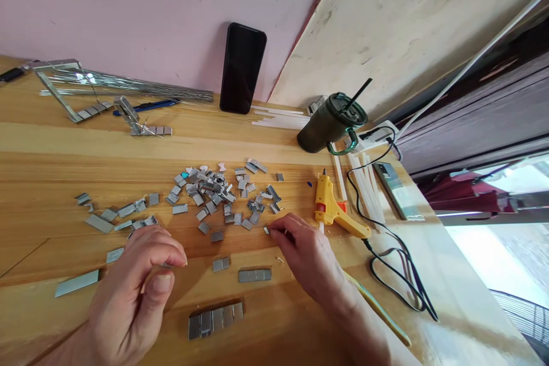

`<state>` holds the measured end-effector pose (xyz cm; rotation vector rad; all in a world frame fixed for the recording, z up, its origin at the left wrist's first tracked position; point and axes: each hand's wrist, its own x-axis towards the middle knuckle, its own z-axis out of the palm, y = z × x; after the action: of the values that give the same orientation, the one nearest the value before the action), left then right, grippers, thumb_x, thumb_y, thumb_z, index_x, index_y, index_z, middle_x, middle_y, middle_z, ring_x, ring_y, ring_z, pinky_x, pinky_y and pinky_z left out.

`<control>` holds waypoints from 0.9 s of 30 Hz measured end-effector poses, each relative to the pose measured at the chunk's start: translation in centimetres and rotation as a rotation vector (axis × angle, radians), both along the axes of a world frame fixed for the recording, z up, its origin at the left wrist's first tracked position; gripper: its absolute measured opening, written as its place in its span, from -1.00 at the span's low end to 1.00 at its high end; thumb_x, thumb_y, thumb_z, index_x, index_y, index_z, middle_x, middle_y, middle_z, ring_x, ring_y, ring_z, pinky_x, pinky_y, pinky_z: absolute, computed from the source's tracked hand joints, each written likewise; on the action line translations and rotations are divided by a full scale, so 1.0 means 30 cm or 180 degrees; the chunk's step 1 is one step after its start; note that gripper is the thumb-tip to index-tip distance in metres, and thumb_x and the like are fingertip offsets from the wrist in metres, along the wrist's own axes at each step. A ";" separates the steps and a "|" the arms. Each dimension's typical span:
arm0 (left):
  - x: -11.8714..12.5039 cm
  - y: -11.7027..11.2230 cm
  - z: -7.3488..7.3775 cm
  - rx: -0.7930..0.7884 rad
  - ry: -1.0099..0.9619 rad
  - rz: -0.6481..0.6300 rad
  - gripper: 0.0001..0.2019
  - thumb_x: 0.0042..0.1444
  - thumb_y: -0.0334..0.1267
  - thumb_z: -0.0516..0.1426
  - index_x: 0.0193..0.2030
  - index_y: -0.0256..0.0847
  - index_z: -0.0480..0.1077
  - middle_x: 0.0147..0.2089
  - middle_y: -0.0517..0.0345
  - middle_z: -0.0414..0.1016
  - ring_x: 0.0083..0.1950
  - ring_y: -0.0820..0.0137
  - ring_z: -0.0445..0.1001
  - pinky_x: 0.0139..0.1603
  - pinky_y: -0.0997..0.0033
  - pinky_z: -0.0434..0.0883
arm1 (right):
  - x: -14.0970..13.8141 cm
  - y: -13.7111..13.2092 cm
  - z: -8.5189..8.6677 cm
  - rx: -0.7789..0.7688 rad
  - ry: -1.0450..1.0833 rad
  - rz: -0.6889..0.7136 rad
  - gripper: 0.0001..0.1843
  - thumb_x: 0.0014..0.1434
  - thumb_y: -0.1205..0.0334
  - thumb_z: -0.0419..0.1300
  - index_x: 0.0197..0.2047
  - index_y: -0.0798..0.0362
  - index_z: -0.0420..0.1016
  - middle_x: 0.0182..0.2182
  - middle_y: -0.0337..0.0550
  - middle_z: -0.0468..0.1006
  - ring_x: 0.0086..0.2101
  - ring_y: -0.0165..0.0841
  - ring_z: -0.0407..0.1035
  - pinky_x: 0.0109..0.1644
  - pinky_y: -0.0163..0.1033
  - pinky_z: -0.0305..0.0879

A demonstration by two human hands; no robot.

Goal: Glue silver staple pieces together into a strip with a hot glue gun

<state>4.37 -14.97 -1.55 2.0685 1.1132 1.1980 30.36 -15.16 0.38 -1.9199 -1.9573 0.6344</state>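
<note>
My right hand [302, 249] pinches a small grey metal piece [266, 230] between thumb and forefinger, just above the wooden table. My left hand [137, 291] hovers at the lower left with curled fingers, its thumb apart from the forefinger and nothing visibly held. Beyond both hands lies a loose heap of small, bent grey metal pieces [210, 189]. Between the hands sit a short metal piece [221, 264], a longer joined strip [254, 275] and a wider row of joined segments [215, 320]. A flat metal strip [77, 283] lies left of my left hand.
A yellow glue gun [328, 200] with its black cord [412, 274] lies at the right, near white glue sticks [364, 183]. Behind stand a lidded tumbler [328, 126] and a phone [243, 68] against the wall. Metal frames [60, 91] and thin rods [141, 84] are at the back left.
</note>
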 end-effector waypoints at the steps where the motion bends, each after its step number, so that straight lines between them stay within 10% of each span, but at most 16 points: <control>1: 0.001 0.000 -0.001 0.0000 -0.0016 0.0005 -0.76 0.38 -0.13 -0.12 -0.23 -0.05 0.30 -0.35 0.19 0.41 -0.24 0.28 0.38 -0.16 0.24 0.35 | 0.004 0.002 -0.001 0.0120 -0.0166 0.0012 -0.81 0.21 0.34 0.05 -0.34 0.02 0.48 -0.39 -0.18 0.56 -0.38 -0.31 0.46 -0.34 -0.26 0.29; 13: -0.003 0.004 0.005 0.0055 0.0203 -0.0009 -0.77 0.38 -0.12 -0.12 -0.24 -0.04 0.29 -0.37 0.20 0.43 -0.25 0.31 0.39 -0.20 0.28 0.36 | 0.005 0.032 0.033 0.0149 -0.1091 0.0763 -0.78 0.13 0.44 0.21 -0.18 0.00 0.56 -0.31 -0.15 0.54 -0.34 -0.29 0.47 -0.39 -0.31 0.23; 20: 0.003 0.004 0.010 0.0073 0.0184 0.0043 -0.75 0.37 -0.11 -0.11 -0.27 -0.06 0.29 -0.39 0.21 0.43 -0.27 0.31 0.40 -0.21 0.29 0.36 | -0.024 0.008 0.020 -0.0036 0.0566 0.0647 -0.80 0.19 0.45 0.16 -0.21 0.00 0.55 -0.38 -0.26 0.55 -0.38 -0.41 0.44 -0.30 -0.35 0.34; 27: 0.000 0.008 0.012 0.0094 0.0323 0.0037 -0.74 0.37 -0.10 -0.12 -0.27 -0.06 0.30 -0.38 0.21 0.45 -0.27 0.31 0.44 -0.19 0.28 0.37 | 0.008 -0.010 -0.012 0.0243 -0.0286 0.0725 -0.80 0.21 0.38 0.18 -0.17 -0.02 0.61 -0.40 -0.18 0.52 -0.36 -0.34 0.46 -0.30 -0.31 0.34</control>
<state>4.38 -14.71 -1.20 2.1691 1.1614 1.1323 30.61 -15.46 0.02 -1.7228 -2.2437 0.5307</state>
